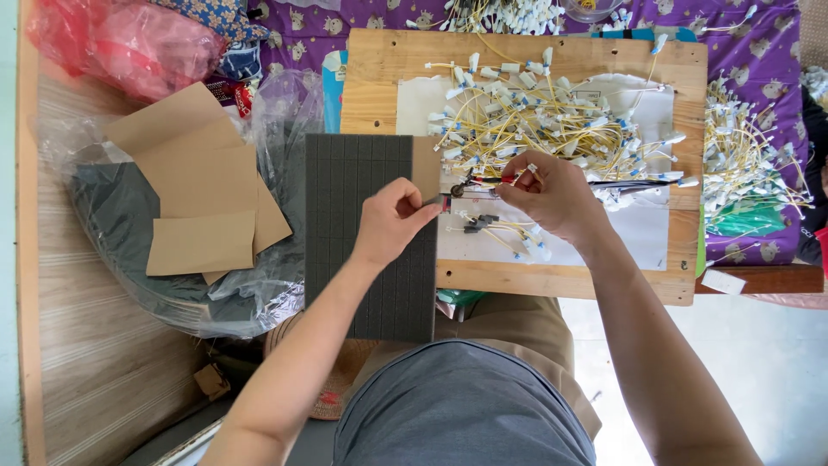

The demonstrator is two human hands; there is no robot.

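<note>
The left hand (392, 220) pinches its thumb and forefinger together on a small dark piece at the edge of the foam sheet (366, 233); the piece is too small to make out. The right hand (543, 194) has its fingertips closed on the end of a yellow wire (528, 173), held just above the tweezers (483, 183) with red grips that lie on the white paper (638, 233). Just below the hands sits a small cluster of wires with dark pieces on them (487, 226), which look finished. Behind the right hand lies a big tangled heap (543, 116) of yellow wires with white ends, and a second heap (746, 160) lies on the purple cloth (759, 52) off the board (379, 78). Judging by the sizes, only a few are done and most are left. The foam sheet's gridded squares seem mostly intact. To the left, brown card sheets (194, 181) rest on a clear bag (129, 259). What the left fingers hold, and how wire and piece join, is hidden by the fingers
</note>
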